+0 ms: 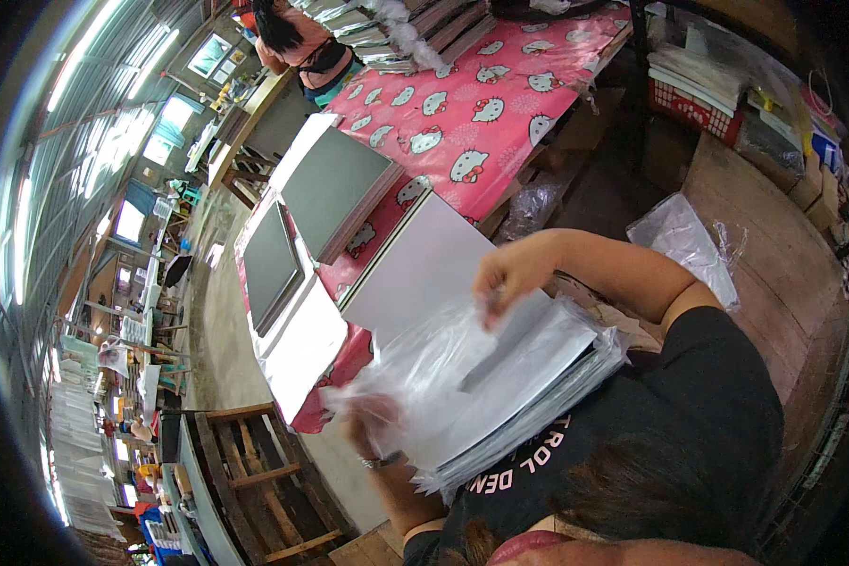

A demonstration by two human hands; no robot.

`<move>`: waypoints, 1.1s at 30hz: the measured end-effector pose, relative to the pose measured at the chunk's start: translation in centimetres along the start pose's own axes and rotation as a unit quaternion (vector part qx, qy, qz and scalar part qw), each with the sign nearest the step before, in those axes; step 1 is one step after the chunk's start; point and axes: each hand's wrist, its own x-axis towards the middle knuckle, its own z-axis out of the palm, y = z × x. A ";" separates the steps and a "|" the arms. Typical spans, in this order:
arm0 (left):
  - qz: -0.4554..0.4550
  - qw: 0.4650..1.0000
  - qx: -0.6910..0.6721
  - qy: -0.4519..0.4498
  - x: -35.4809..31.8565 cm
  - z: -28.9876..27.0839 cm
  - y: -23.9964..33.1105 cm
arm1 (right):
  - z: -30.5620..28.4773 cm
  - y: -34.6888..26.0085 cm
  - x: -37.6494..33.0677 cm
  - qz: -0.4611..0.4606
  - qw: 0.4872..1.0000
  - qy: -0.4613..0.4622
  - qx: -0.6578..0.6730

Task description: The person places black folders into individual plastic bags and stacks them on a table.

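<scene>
The clear plastic (pixel 429 354) lies between left grip (pixel 373 422) and right grip (pixel 519 272).

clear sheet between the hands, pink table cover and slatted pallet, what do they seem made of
Clear sheet: likely thin, glossy plastic film; it is see-through with bright wrinkles.
Pink table cover: perhaps vinyl or coated cloth, smooth and printed; the look leaves it open.
Slatted pallet: apparently rough, unfinished wood, judging by its uneven brown boards.

Plastic sleeves (pixel 538 382) before the table (pixel 500 141) — boards (pixel 335 189) on it, pallet (pixel 252 479) left.
</scene>
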 end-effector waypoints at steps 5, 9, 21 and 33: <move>-0.114 0.928 0.289 -0.206 1.6 1.6 -2.1 | -1.8 0.1 -0.2 -0.050 0.891 0.281 0.353; 0.049 0.987 -0.098 -0.121 1.4 -1.1 1.6 | -0.6 1.0 -0.8 0.151 0.978 0.117 0.087; 0.037 0.991 -0.043 0.118 2.0 0.4 0.1 | -0.9 1.4 -0.8 0.184 0.977 0.067 0.086; 0.133 0.984 -0.112 0.023 7.1 -5.3 -0.6 | -5.2 2.2 0.1 -0.041 0.900 0.303 0.310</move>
